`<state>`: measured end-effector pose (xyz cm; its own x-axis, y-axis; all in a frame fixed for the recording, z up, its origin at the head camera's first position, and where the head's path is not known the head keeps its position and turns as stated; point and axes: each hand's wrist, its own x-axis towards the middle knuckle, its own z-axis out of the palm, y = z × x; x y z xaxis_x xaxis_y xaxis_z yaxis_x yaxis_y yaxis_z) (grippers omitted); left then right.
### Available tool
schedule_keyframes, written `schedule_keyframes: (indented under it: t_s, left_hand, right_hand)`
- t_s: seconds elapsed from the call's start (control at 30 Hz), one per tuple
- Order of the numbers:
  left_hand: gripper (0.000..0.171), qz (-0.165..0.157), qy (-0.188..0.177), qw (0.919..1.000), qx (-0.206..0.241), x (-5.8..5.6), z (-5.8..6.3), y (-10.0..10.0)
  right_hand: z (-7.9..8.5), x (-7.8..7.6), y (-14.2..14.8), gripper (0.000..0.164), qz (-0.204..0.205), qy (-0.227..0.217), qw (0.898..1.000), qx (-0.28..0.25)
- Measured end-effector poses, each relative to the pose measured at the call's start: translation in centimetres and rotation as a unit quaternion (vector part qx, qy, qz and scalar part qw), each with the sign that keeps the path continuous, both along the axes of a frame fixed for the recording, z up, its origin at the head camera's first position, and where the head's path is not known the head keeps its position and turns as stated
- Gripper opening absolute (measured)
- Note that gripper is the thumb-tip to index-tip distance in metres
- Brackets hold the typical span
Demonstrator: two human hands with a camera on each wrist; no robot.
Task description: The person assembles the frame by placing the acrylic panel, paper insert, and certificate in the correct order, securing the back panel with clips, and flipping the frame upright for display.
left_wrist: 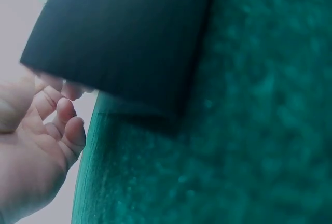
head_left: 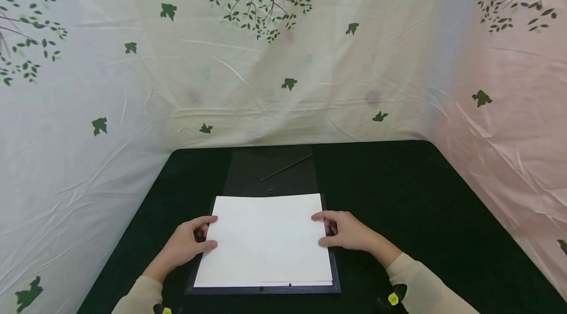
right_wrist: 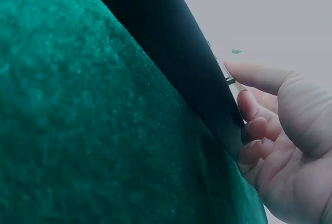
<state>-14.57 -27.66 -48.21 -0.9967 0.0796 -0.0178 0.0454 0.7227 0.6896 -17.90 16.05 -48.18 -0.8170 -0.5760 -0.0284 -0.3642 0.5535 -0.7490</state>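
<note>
A stack of white paper [head_left: 266, 240] lies on an open black folder [head_left: 266, 291], whose dark border shows along the sides and front. My left hand [head_left: 186, 240] holds the left edge, with forefinger and thumb tips on the paper. Opposite it, my right hand [head_left: 347, 231] grips the right edge the same way. In the left wrist view, fingers [left_wrist: 65, 115] curl at the edge of the folder's dark side [left_wrist: 124, 37]. The right wrist view shows fingers [right_wrist: 254, 128] bent against the folder's edge [right_wrist: 171, 53], the thumb above them.
The folder's dark cover [head_left: 243, 171] extends toward the back, with a thin slanting line [head_left: 285, 167] across it. Dark green cloth [head_left: 381, 191] covers the table. Pale curtains [head_left: 248, 92] with leaf prints hang behind and on both sides.
</note>
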Motion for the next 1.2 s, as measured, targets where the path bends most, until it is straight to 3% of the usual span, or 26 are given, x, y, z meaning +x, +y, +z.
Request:
schedule_keyframes:
  t_s: [0.3,0.47,0.63,0.77,0.97,1.2]
  left_hand:
    - [0.056,-0.011,0.011,0.9985,-0.051,0.1,0.1,-0.3]
    - [0.063,-0.031,0.067,0.9939,-0.082,-0.1,0.3,-0.1]
    - [0.083,-0.084,0.103,0.9819,-0.135,-0.9,0.7,0.7]
    - [0.095,-0.116,0.093,0.9724,-0.180,-1.6,0.7,1.4]
    - [0.105,-0.140,0.057,0.9604,-0.234,-2.0,0.3,1.9]
    - [0.106,-0.148,0.052,0.9568,-0.245,-1.9,0.0,1.9]
  right_hand:
    - [-0.1,-0.2,0.1,0.052,0.003,0.010,1.000,0.019]
    - [0.3,-0.5,0.0,0.048,-0.041,0.082,0.995,0.031]
    - [0.5,-1.4,-0.4,0.061,-0.073,0.139,0.985,0.074]
    - [0.4,-2.2,-0.8,0.075,-0.061,0.128,0.986,0.092]
    - [-0.5,-2.6,-0.7,0.081,-0.049,0.102,0.988,0.107]
    - [-0.9,-2.8,-0.3,0.080,-0.042,0.117,0.986,0.109]
